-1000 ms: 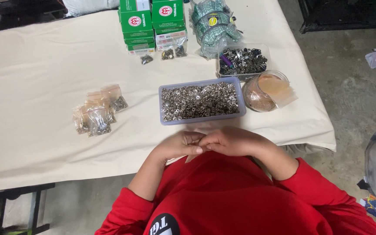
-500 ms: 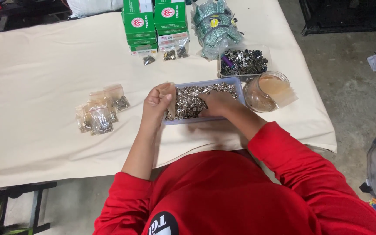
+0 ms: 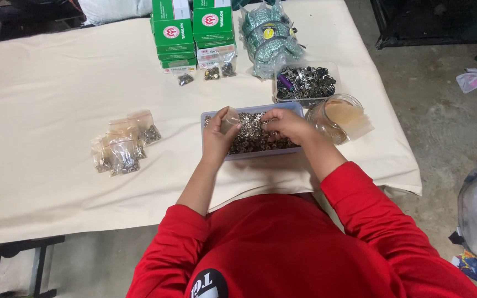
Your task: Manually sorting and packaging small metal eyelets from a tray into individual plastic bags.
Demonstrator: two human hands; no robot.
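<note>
- Two hands work over a shallow lilac tray (image 3: 299,108) of small metal parts (image 3: 249,138), at centre of the cream-covered table (image 3: 45,83), head view.
- Left hand (image 3: 219,135): fingers curled around a small clear bag (image 3: 229,118).
- Right hand (image 3: 285,124): fingertips pinched together on the parts.
- At 9 o'clock, filled bags (image 3: 122,146); at 12 o'clock, green boxes (image 3: 191,25); at 3 o'clock, a round tub (image 3: 338,113).

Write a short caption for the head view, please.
Both hands, left hand holding a small clear bag, right hand, over a tray of metal pieces.
</note>
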